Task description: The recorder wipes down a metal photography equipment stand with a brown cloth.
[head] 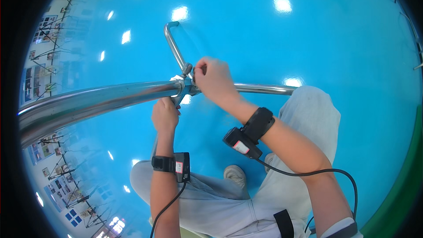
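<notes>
A shiny metal stand has a thick pole [99, 100] that runs in from the left to a joint [186, 86]. From this joint one bent tubular leg [173, 43] reaches up the view, and another tubular leg [264, 88] goes right towards my knee. A grey knob [187, 68] sits at the base of the upper leg. My left hand [165, 114] is closed around the lower side of the joint, where a third leg starts, and covers much of it. My right hand [214, 77] is at the joint's right side with fingertips pinched together; whether they hold a small part is hidden.
A glossy blue floor [330, 39] lies below, with lamp reflections. My bent knees [307, 115] frame the stand. Black wrist devices [244, 142] trail cables along both forearms. Thin stands and picture boards [59, 188] line the left; a green strip [396, 185] curves at lower right.
</notes>
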`<state>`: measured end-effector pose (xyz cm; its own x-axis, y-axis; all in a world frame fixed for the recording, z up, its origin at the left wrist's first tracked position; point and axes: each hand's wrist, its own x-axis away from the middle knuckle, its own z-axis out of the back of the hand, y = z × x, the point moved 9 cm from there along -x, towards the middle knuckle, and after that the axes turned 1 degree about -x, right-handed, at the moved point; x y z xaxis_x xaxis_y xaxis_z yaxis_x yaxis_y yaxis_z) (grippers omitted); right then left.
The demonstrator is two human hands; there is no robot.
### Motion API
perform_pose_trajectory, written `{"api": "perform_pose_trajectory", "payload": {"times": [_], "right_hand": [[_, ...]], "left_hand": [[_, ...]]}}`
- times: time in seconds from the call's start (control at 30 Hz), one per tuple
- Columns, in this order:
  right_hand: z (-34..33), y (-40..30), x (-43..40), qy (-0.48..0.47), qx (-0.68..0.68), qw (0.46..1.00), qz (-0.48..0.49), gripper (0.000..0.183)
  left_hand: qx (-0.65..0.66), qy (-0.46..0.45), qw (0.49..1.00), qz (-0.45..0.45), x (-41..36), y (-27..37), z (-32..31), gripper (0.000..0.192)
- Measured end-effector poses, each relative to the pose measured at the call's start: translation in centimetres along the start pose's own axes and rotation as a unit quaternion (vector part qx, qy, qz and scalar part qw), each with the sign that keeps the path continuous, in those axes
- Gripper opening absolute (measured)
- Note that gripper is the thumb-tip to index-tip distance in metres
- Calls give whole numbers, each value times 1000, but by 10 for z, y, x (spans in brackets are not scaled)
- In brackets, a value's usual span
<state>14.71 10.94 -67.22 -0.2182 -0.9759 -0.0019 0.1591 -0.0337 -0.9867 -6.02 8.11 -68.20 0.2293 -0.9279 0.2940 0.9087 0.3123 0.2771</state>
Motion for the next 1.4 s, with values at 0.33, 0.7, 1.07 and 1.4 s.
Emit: {"api": "perform_pose_trajectory", "payload": {"times": [0.33, 0.7, 1.07, 1.4], "right_hand": [[-27, 33, 0, -165, -77, 967, -178, 11], [-30, 33, -6, -216, -97, 961, -142, 14], [-12, -6, 4, -46, -115, 990, -67, 9], [-14, -5, 6, 4, -93, 996, -12, 5]], "left_hand": [[-1, -16, 1000, 20, 0, 0, 0, 56], [-71, 74, 988, -114, -1, 5, 1, 63], [-29, 25, 999, -18, 1, 1, 7, 55], [-29, 18, 999, -37, -2, 2, 3, 51]]}}
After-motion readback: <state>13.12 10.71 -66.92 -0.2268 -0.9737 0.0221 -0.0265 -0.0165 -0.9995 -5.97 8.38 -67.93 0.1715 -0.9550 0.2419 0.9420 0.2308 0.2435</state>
